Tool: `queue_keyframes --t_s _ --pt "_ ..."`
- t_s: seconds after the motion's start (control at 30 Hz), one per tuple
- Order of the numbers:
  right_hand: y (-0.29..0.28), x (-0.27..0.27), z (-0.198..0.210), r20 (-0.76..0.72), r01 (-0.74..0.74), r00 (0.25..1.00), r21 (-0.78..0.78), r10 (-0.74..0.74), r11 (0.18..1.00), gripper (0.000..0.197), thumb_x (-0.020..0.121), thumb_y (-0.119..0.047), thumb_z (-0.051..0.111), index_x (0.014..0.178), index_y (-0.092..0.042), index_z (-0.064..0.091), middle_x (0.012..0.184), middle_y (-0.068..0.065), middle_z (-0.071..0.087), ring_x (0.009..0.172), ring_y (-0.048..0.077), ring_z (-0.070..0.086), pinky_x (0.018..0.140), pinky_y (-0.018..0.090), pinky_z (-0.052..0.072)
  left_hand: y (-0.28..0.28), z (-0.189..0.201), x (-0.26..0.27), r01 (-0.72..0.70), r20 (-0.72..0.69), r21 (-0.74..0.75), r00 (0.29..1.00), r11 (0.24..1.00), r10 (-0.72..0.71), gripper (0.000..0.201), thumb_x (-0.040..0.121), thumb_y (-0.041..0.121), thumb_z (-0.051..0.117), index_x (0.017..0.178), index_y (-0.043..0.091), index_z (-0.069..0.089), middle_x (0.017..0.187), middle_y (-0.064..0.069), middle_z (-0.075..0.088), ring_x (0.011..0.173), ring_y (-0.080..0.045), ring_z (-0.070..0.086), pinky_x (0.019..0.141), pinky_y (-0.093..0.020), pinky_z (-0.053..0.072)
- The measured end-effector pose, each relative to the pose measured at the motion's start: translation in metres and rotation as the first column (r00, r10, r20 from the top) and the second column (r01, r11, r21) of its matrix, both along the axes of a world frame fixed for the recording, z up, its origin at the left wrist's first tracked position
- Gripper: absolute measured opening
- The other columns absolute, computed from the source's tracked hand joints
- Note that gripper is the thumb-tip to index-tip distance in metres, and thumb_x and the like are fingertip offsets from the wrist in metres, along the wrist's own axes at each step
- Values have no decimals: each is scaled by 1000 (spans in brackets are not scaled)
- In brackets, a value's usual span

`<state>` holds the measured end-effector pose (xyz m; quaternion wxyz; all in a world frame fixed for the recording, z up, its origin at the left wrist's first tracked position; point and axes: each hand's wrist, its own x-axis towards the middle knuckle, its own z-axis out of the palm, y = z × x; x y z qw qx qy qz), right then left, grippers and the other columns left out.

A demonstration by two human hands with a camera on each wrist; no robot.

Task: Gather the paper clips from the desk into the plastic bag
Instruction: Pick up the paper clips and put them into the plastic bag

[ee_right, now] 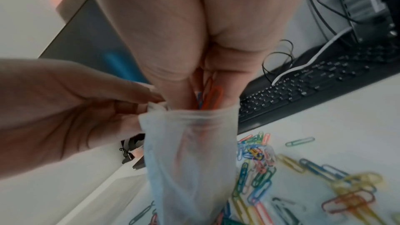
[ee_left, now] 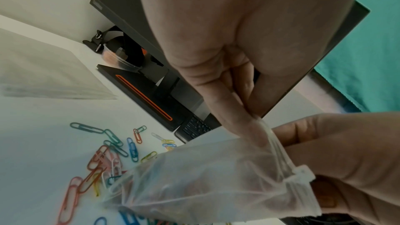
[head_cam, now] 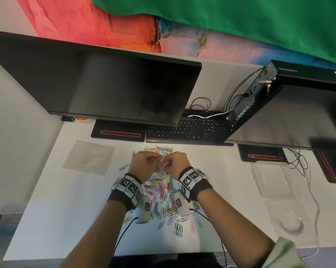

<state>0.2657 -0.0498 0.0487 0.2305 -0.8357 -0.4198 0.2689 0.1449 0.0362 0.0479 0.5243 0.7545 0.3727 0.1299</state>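
Several coloured paper clips [head_cam: 163, 192] lie scattered on the white desk [head_cam: 47, 219] under and around my wrists. A small clear plastic bag [head_cam: 162, 171] hangs between my two hands. My left hand [head_cam: 153, 161] pinches the bag's rim [ee_left: 266, 131] and holds its mouth up. My right hand [head_cam: 168, 163] grips a few paper clips [ee_right: 213, 97], orange and blue, with its fingertips pushed down into the bag's mouth [ee_right: 194, 114]. In the right wrist view the bag [ee_right: 190, 156] hangs down over more loose clips [ee_right: 259, 168]. The bag's inside is too cloudy to read.
A dark monitor [head_cam: 105, 84] and a black keyboard [head_cam: 186, 130] stand just beyond the clips. A second flat clear bag [head_cam: 89, 157] lies at the left. More clear bags [head_cam: 275, 182] and cables [head_cam: 298, 161] lie at the right, under another monitor [head_cam: 298, 113].
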Motion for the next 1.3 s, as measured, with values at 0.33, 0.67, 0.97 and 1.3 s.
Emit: queue_keyframes --t_s 0.33,0.67,0.97,1.3 --pt "-1 7 4 10 -126 992 -99 128 987 20 81 1 65 86 -13 78 85 3 75 74 10 65 65 10 49 0 1 -2 -12 -15 -6 1000 1000 12 13 90 5 65 99 7 74 78 -7 75 71 -25 74 76 -43 62" --pt "-10 40 10 -612 246 779 102 -134 964 19 92 -1 57 97 -8 73 96 8 73 82 19 71 66 22 58 5 5 -9 -51 -11 8 999 999 51 16 93 9 62 100 10 75 77 -6 76 69 -21 74 75 -38 63" --pt "-21 51 -77 34 -206 975 -253 221 945 53 101 -39 37 151 -26 25 160 4 18 146 24 19 118 37 15 17 -4 -26 -161 34 -62 986 985 164 10 91 15 67 95 14 76 78 -8 76 67 -24 74 72 -45 63" --pt "-53 21 -98 326 -491 760 -276 562 826 35 90 -9 56 125 -14 59 130 8 53 113 28 51 94 39 50 17 -6 -23 -146 35 -59 988 988 148 11 91 17 67 97 13 76 76 -6 76 67 -22 74 73 -43 63"
